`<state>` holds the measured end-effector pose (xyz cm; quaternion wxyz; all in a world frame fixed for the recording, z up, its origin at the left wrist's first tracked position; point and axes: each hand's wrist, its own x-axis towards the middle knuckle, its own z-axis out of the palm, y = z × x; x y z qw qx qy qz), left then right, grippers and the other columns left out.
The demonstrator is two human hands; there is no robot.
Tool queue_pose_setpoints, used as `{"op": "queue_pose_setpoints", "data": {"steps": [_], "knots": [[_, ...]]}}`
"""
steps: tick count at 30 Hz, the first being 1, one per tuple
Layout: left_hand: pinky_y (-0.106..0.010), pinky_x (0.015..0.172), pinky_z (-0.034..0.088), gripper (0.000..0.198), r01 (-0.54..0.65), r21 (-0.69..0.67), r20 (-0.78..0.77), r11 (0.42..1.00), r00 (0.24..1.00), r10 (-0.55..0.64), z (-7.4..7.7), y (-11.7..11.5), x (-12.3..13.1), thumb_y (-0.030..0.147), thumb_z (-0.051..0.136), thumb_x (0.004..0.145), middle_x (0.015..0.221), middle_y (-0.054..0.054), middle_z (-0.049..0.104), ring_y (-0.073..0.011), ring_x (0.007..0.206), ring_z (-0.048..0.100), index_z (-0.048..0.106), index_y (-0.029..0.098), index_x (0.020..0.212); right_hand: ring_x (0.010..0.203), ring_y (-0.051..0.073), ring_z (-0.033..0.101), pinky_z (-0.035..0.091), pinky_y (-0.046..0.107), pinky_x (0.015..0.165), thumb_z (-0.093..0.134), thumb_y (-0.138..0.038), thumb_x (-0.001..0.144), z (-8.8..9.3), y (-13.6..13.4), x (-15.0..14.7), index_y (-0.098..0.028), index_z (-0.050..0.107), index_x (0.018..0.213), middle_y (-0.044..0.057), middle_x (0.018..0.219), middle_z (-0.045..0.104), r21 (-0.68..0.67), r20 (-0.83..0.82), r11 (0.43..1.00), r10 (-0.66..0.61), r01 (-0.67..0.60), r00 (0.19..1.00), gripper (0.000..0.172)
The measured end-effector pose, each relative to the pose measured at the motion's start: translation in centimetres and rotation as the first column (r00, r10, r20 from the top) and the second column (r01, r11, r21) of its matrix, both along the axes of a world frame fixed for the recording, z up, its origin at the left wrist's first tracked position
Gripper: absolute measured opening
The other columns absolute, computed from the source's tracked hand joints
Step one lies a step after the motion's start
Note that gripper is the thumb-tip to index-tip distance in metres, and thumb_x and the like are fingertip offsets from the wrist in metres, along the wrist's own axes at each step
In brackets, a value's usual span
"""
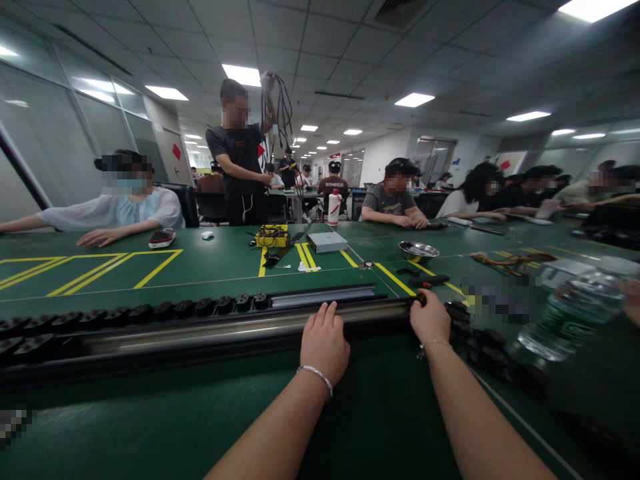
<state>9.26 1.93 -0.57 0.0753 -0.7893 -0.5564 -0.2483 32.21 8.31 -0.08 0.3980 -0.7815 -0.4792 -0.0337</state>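
Observation:
Across the green table in front of me lies a long black rail (200,333) with a shiny metal channel. My left hand (325,340) rests on it with the fingers stretched out together over its top; the thumb is hidden. At the rail's right end, my right hand (431,319) is closed with a small black part (421,299) between thumb and fingers. A row of black round parts (163,311) stands along the rail's far side on the left. More black parts (493,347) lie just right of my right hand.
Beyond the rail are a yellow box with cables (273,236), a grey flat box (327,242), a metal bowl (419,251) and a red-black tool (430,281). A water bottle (570,310) is at right. People sit around the table; one person (245,153) stands holding up cables.

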Motion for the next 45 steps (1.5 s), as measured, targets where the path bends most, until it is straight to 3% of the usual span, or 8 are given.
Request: {"op": "queue_pose_setpoints", "data": {"steps": [8,45], "knots": [[-0.039,0.101,0.032,0.028,0.0,-0.009,-0.002,1.0,1.0,0.0,0.08,-0.04,0.04,0.021,0.048,0.074,0.138,-0.008,0.043,-0.0219,0.129,0.033,0.056,0.016,0.101,0.097,0.025,0.056,0.043,0.036,0.084,0.043,-0.022,0.078,0.27,-0.12,-0.03,-0.016,0.055,0.117,0.012,0.109,0.06,-0.037,-0.046,0.999,-0.006,0.005,0.999,0.041],[-0.04,0.102,0.032,0.03,0.001,-0.035,-0.005,0.999,1.0,-0.001,0.42,-0.2,0.05,0.02,0.047,0.075,0.138,-0.009,0.043,-0.0223,0.129,0.033,0.056,0.016,0.103,0.098,0.023,0.053,0.039,0.035,0.087,0.043,-0.019,0.076,-0.69,0.39,0.34,-0.014,0.057,0.114,0.013,0.106,0.058,0.091,-0.024,0.995,-0.029,0.031,0.999,0.041]]}}
